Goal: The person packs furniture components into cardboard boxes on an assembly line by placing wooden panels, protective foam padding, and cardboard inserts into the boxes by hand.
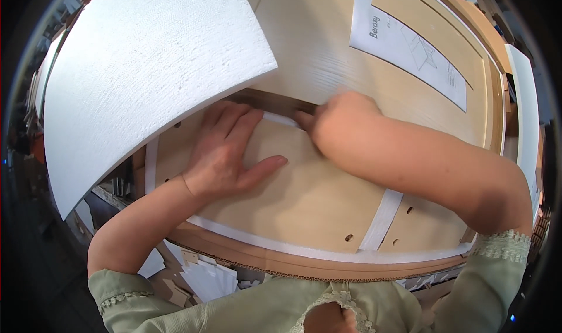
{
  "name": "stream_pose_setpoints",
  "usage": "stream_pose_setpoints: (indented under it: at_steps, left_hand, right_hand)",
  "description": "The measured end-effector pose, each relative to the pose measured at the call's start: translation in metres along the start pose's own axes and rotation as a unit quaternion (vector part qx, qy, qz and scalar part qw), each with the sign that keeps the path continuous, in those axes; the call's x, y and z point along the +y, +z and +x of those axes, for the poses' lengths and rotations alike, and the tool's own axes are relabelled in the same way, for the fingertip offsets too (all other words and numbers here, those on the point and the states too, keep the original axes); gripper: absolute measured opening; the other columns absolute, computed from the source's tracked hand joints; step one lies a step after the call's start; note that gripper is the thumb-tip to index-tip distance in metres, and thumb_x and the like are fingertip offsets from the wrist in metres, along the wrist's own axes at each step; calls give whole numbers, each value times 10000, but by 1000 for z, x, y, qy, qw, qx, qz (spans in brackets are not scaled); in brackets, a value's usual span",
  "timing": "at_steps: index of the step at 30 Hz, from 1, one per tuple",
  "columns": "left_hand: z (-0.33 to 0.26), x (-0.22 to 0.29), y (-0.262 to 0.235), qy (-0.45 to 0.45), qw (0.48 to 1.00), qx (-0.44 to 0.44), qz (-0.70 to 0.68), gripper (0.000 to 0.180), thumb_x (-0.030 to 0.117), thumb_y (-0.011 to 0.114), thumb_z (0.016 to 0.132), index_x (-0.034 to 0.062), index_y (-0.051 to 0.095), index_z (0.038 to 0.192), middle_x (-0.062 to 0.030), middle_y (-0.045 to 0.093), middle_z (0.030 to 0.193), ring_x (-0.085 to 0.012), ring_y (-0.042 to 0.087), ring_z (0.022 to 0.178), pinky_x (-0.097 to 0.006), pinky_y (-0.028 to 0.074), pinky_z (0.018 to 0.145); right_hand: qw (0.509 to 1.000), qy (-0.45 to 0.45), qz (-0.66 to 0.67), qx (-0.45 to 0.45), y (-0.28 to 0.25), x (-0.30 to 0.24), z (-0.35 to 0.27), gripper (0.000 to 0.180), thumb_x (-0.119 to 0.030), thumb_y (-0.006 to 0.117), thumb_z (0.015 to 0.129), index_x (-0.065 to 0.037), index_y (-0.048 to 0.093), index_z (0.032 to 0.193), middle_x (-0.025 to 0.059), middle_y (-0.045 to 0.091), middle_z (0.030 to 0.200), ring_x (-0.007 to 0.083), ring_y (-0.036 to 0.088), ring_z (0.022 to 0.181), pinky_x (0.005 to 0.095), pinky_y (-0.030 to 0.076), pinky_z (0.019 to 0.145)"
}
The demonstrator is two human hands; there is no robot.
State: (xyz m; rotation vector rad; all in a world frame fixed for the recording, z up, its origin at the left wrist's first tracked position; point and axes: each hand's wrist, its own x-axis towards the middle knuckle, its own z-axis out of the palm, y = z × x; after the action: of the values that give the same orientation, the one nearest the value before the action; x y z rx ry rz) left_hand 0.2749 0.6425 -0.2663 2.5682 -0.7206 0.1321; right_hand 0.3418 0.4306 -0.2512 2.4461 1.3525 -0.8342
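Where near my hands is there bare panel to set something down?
Lower panel, between your left hand and the white cross strip; upper panel, between the white foam sheet and the printed paper. Crowded: the dark slot by your right hand.

Right hand [346, 121] is kinda blurry, can't tell if its fingers grip anything. Top edge chops off the white foam sheet [158, 64] and printed leaflet [417, 57]; smallest print's unreadably tiny.
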Motion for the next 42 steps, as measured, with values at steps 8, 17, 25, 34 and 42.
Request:
stream_pose_setpoints:
  at_steps: [8,17,25,34,42]
  left_hand:
    - [6,3,-2,-1,1000,-12,9,647,355,793,675,-55,582,1129,-205,574,1084,-383,534,999,-454,441,896]
    - [39,24,-20,-29,989,-128,71,694,627,701,701,24,648,1041,-161,592,949,-299,575,889,-400,444,829]
    - [58,28,-9,-16,963,-194,183,795,708,695,605,-13,641,936,-122,518,869,-291,535,838,-396,441,739]
    - [49,25,-4,0,982,-59,180,769,705,707,598,-32,565,765,-137,509,829,-301,519,800,-403,444,732]
    - [37,26,-16,-50,984,-109,134,828,658,747,608,-53,576,997,-174,577,970,-356,536,938,-427,421,863]
  right_hand:
    - [983,100,33,-149,5,17,-57,415,-118,456,912,-87,496,1324,55,638,697,256,648,648,364,521,529]
    - [969,155,43,-187,32,42,-116,224,-65,512,808,-67,663,972,119,671,742,296,667,707,395,531,618]
    - [989,101,107,-2,38,50,-130,413,-95,488,837,-123,589,1236,118,617,654,307,618,618,395,484,566]
    - [994,-24,105,13,3,42,-102,395,-85,505,808,-40,568,1196,97,598,602,292,622,604,391,483,548]
    - [984,-9,45,-171,-36,14,-13,453,-66,531,822,-63,487,1272,112,651,744,307,655,698,379,528,596]
